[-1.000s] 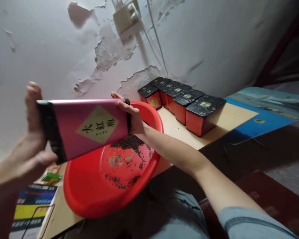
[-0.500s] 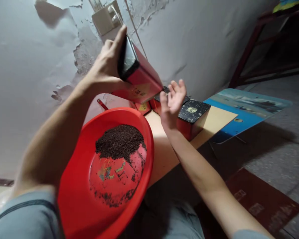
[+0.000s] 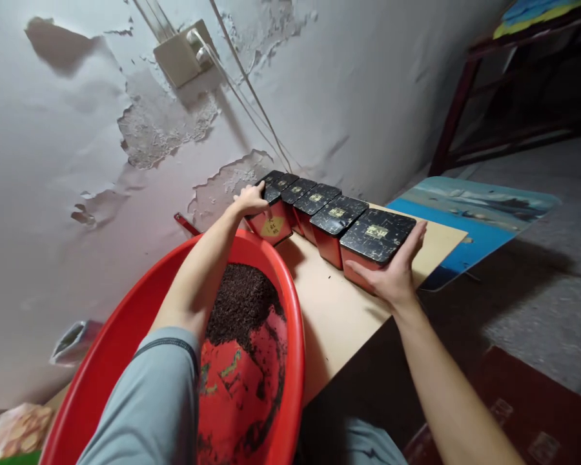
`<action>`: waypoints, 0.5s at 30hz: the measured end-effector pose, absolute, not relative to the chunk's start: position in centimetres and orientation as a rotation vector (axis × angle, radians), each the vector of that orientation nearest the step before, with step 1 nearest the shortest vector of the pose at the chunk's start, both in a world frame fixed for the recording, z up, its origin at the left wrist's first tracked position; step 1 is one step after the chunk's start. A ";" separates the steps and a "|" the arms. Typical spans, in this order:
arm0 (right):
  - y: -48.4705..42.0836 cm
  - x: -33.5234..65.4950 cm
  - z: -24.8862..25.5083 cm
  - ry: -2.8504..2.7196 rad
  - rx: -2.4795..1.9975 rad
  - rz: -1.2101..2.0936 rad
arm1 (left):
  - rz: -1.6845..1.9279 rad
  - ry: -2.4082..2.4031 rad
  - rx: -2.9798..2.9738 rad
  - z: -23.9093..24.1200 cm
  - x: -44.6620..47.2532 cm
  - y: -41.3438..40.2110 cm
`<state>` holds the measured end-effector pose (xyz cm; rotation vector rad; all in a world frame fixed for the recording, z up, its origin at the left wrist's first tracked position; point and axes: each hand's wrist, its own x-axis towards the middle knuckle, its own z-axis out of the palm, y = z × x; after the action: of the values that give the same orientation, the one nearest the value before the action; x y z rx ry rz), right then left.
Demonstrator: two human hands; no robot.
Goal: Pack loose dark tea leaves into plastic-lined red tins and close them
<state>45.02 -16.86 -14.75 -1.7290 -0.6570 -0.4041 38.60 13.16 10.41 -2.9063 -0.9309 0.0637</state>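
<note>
My left hand (image 3: 250, 199) grips the red tea tin (image 3: 270, 226) with a yellow label at the far left of the board, fingers over its top and left side. My right hand (image 3: 399, 271) is wrapped round the near corner of another tea tin (image 3: 378, 240), thumb on its front and fingers along its right side. Several more red tins with black speckled lids (image 3: 336, 214) stand in a row between the two hands. Beside them is a large red basin (image 3: 295, 323), holding a heap of dark loose leaves (image 3: 242, 300), partly covered by my left forearm.
The tins stand on a pale wooden board (image 3: 339, 316). To the right is a blue picture-topped table (image 3: 484, 206), with a dark wooden stand (image 3: 458, 110) behind. A peeling wall (image 3: 169, 129) carries a socket box (image 3: 184, 55) with cables. A plastic bag (image 3: 17, 429) lies lower left.
My left hand has brought the tilted tin down to the board at the row's far end. My right hand, earlier open in the air, has moved right and down onto the nearest tin.
</note>
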 end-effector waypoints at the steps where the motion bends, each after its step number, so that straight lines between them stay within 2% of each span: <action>1: -16.8 45.2 -15.1 -0.630 -1.723 -0.400 | 0.102 -0.965 -2.884 9.6 38.8 13.3; 10: -15.0 44.0 -15.6 -0.504 -1.809 -0.565 | 0.283 -0.805 -2.863 4.4 40.4 13.4; 15: -14.8 43.8 -16.5 -0.517 -1.834 -0.594 | 0.491 -1.124 -2.833 4.2 40.5 13.0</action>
<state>43.76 -14.79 -16.46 -1.8336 -0.5168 -0.5942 40.52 13.01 4.19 -2.8328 -1.1244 0.4905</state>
